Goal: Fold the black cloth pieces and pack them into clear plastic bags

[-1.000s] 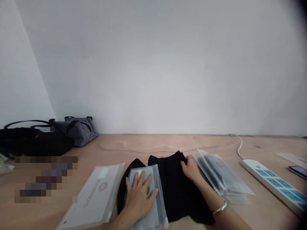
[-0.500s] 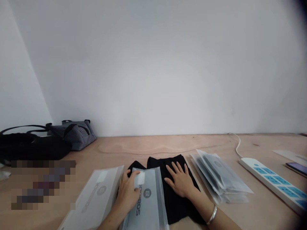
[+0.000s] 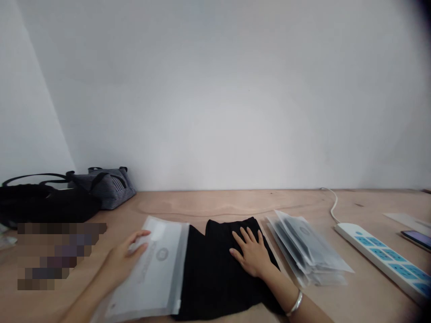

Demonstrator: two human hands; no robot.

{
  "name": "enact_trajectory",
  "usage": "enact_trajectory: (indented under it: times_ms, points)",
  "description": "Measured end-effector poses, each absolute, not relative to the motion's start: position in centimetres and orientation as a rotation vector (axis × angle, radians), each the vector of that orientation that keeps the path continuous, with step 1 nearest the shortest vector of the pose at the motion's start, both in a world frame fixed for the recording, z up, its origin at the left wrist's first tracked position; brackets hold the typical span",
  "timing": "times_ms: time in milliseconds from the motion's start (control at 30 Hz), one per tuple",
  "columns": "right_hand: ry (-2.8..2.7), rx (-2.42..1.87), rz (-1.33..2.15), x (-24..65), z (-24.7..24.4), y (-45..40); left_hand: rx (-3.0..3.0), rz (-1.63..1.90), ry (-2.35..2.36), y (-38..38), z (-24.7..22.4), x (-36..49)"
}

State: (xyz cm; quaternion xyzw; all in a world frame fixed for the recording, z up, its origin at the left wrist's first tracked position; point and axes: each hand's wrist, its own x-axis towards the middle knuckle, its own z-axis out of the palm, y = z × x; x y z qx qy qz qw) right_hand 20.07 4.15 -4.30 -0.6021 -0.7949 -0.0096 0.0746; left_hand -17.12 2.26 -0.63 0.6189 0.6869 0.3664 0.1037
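Black folded cloth lies flat on the wooden table, with a notch in its far edge. My right hand rests on its right part, fingers spread, a silver bracelet at the wrist. My left hand grips a frosted zip bag with printed lettering and a round logo, thumb and fingers at its left edge. That bag is slightly blurred and covers the left edge of the cloth. To the right of the cloth sits a stack of frosted bags.
A white power strip with blue sockets and a cable lies at the right, near a phone. At the back left are a black bag and a striped bag. A pixelated patch covers the left side.
My left hand has moved left with the bag that lay over the cloth, uncovering the cloth's left part. The bag now overlaps where the other bag lay. My right hand stays nearly still.
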Motion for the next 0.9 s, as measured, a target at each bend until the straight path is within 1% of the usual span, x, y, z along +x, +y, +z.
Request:
enact_trajectory:
  times_ms: [100,200,300,333,467,567,633,767,900]
  points:
    - [-2.387,-1.816,-0.021,20.0,-4.1,4.1,1.948,0.919,2.058,2.3,-1.7,-22.4]
    - [-2.376,-1.812,-0.031,20.0,-4.0,3.9,2.14,0.667,2.247,1.8,-2.1,-23.6]
    - [-2.365,-1.794,-0.045,20.0,-4.0,3.9,2.326,0.438,2.461,1.1,-1.2,-19.5]
    - [-2.364,-1.793,-0.046,20.0,-4.0,3.9,2.371,0.426,2.421,0.8,-0.8,-17.2]
    - [-2.357,-1.821,-0.044,20.0,-4.1,4.0,2.518,0.32,1.996,0.2,-0.2,-7.2]
    - [-2.338,-1.836,-0.065,20.3,-4.1,4.2,2.451,0.215,1.967,0.2,-1.2,-2.9]
    - [-2.322,-1.844,-0.082,20.5,-4.2,4.3,2.392,0.173,2.055,0.5,-2.2,-2.5]
    - [-2.296,-1.852,-0.086,20.7,-4.2,4.3,2.288,0.103,2.129,1.1,-3.8,-4.7]
    - [-2.28,-1.851,-0.079,20.5,-3.7,4.3,2.373,0.162,2.098,0.8,-3.3,-5.6]
